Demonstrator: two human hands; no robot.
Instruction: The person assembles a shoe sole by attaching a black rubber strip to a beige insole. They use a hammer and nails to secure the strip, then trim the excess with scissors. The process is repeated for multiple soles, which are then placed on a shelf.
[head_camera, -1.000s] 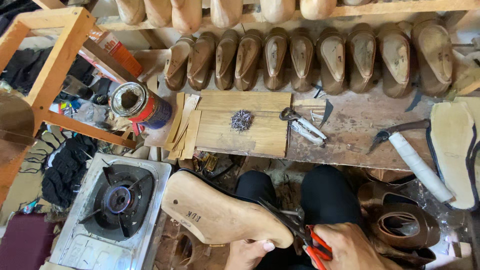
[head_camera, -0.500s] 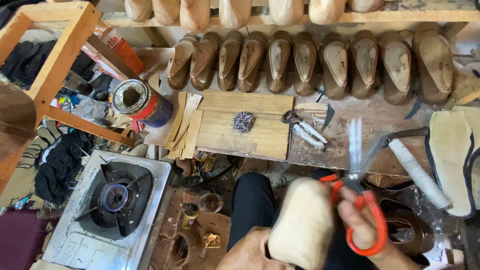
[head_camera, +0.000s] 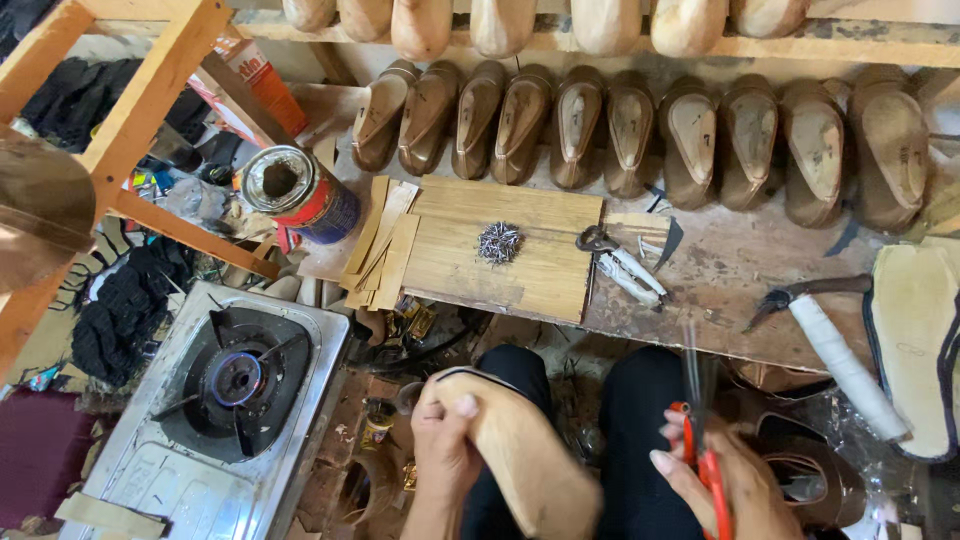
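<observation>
your left hand (head_camera: 445, 450) wraps the wooden shoe last (head_camera: 525, 455) near your lap, grip pressed closed around it. your right hand (head_camera: 730, 485) grips red-handled scissors (head_camera: 705, 450), blades blurred, probably shut. the blades could nick your left fingers if the last slips. the desk (head_camera: 720, 270) lies beyond.

You are sitting in a shoemaker's workshop: rows of wooden shoe lasts (head_camera: 640, 130) line the shelf and the worn table (head_camera: 730, 280), with a pile of small nails (head_camera: 499, 242) on a board, a hammer (head_camera: 835, 345), cut soles (head_camera: 915, 345) and a glue tin (head_camera: 298, 192).
</observation>
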